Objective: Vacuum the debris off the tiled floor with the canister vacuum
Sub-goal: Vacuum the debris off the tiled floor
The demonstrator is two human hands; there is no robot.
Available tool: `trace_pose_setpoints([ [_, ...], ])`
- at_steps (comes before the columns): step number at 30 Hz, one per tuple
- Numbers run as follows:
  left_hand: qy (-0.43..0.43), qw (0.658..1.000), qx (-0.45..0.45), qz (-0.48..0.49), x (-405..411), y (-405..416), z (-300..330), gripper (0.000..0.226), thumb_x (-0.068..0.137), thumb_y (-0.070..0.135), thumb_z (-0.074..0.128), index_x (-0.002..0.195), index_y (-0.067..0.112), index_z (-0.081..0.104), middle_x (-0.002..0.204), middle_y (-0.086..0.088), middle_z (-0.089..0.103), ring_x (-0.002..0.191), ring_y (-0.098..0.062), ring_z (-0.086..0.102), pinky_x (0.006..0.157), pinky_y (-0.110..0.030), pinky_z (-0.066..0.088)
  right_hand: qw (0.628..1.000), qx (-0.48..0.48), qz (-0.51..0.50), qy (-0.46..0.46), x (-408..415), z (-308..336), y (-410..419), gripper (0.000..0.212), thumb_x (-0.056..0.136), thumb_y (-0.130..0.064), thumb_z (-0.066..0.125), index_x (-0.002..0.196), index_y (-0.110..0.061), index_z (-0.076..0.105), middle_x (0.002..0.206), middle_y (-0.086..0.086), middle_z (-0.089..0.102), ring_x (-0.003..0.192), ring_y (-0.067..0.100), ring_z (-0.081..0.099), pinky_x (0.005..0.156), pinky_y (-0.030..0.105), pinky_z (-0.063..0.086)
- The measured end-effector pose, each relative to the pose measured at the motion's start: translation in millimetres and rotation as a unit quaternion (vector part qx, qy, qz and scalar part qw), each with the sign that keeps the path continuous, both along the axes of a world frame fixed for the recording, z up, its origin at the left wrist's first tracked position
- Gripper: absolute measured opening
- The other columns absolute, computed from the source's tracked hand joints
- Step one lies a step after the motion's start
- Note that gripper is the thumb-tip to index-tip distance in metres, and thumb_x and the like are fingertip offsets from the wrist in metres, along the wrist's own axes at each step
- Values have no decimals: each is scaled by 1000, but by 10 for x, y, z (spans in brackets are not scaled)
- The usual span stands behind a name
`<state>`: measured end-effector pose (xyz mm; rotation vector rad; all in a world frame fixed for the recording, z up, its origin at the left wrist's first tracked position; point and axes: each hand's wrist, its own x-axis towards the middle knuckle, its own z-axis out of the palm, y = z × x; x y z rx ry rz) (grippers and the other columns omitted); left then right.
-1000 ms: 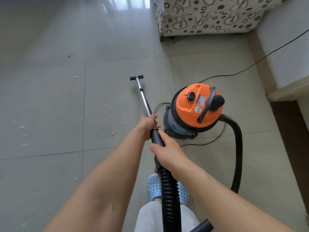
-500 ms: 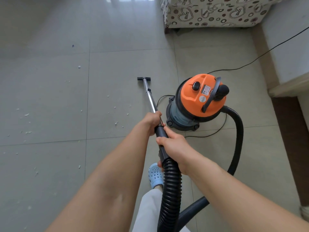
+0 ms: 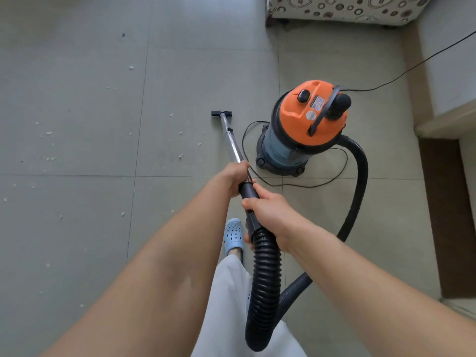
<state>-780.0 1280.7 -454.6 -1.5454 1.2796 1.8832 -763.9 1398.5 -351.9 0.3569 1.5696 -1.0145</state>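
Both hands grip the wand (image 3: pixel 233 144): left hand (image 3: pixel 235 177) ahead, right hand (image 3: pixel 268 212) behind. Its nozzle (image 3: pixel 221 113) points away; debris (image 3: pixel 181 156) lies left of the wand, nearer the left hand.

Both forearms (image 3: pixel 164 266) are bare right up to the edge of view, with no sleeve, watch or ring showing on the left hand (image 3: pixel 235 176) or the right hand (image 3: pixel 270 215). The trouser leg (image 3: pixel 226 300) is loose and pale, nearly white. One foot shows in a light blue clog (image 3: pixel 234 237) of moulded foam, its top dotted with round holes.
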Motion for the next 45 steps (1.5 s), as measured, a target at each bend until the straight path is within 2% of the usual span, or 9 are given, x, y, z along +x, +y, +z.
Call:
trace_pose_setpoints([
  [5, 1, 1000, -3, 4, 282, 299, 0, 38, 106, 23, 43, 136, 0, 39, 84, -12, 55, 68, -17, 58, 57, -31, 51, 1000, -1, 8, 2, 256, -13, 296, 66, 99, -15, 53, 151, -47, 27, 106, 16, 52, 65, 26, 56, 41, 27, 51],
  [12, -6, 1000, 2, -9, 625, 711, 67, 23, 106, 24, 41, 119, 6, 40, 81, -13, 56, 68, -20, 57, 65, -33, 51, 1000, -12, 14, -11, 551, 18, 743, 66, 99, -16, 53, 151, -46, 27, 102, 16, 52, 65, 27, 56, 40, 25, 49],
  [18, -14, 1000, -9, 5, 901, 911, 47, 33, 106, 23, 41, 131, 2, 39, 82, -13, 55, 69, -20, 57, 61, -32, 52, 999, -28, 20, -20, 796, 86, 982, 64, 100, -15, 52, 151, -44, 28, 97, 13, 52, 62, 25, 55, 39, 24, 48],
  [24, -22, 999, -24, 14, 997, 691, -67, 43, 105, 26, 42, 140, 0, 37, 84, -12, 56, 67, -18, 58, 54, -31, 48, 999, -35, 27, -27, 891, -82, 761, 63, 100, -17, 52, 150, -49, 28, 107, 16, 51, 69, 30, 57, 39, 25, 49],
  [28, -22, 999, -34, 12, 935, 400, -147, 43, 105, 28, 43, 139, 1, 39, 82, -12, 58, 68, -18, 58, 56, -31, 49, 998, -43, 30, -25, 841, -201, 483, 61, 100, -16, 51, 148, -48, 30, 104, 15, 50, 62, 28, 57, 39, 26, 49],
  [34, -15, 999, -41, 20, 894, 67, -229, 44, 106, 27, 43, 141, 2, 39, 81, -10, 58, 67, -17, 60, 54, -31, 49, 998, -37, 53, -6, 796, -345, 129, 66, 100, -14, 51, 150, -47, 25, 104, 15, 51, 62, 28, 57, 39, 26, 49],
  [37, -18, 999, -25, 23, 990, 125, -192, 46, 106, 29, 42, 142, 3, 37, 79, -10, 57, 67, -17, 59, 57, -31, 49, 997, -27, 72, 4, 876, -312, 170, 66, 99, -14, 50, 151, -47, 25, 98, 13, 50, 62, 27, 55, 42, 28, 52],
  [40, -24, 999, 4, 41, 1124, 284, -174, 49, 106, 34, 42, 144, 4, 35, 80, -11, 57, 69, -18, 58, 67, -34, 50, 995, -13, 101, 13, 988, -275, 314, 68, 100, -15, 49, 151, -49, 22, 92, 13, 51, 61, 26, 55, 48, 32, 55],
  [45, -23, 997, 19, 66, 1332, 652, -118, 50, 106, 35, 42, 144, 3, 36, 81, -11, 57, 69, -18, 57, 77, -34, 48, 992, -7, 124, 19, 1148, -199, 664, 66, 99, -14, 49, 150, -48, 24, 90, 14, 52, 60, 25, 55, 46, 31, 53],
])
